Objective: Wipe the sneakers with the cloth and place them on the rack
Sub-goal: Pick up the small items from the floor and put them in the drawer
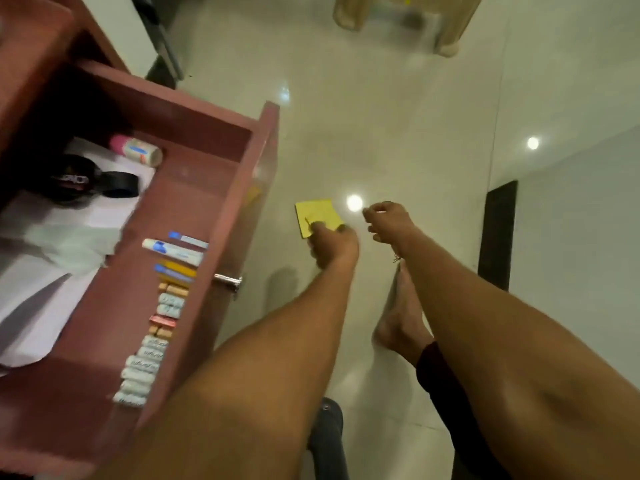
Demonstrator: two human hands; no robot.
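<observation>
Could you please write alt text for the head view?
A person's left hand holds a square yellow cloth over a glossy pale floor, right hand curled beside it. Left, an open reddish-brown wooden drawer holds tubes and packets.

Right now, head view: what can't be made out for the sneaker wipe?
- Sneakers, rack: not in this head view.
- yellow cloth: near corner hidden under the left hand gripping it.
- right hand: fingers curled; blur hides whether they hold anything.
- drawer: item labels blurred; left part cut by frame edge.
- dark object: bottom edge, partly behind left forearm; unidentifiable.
</observation>
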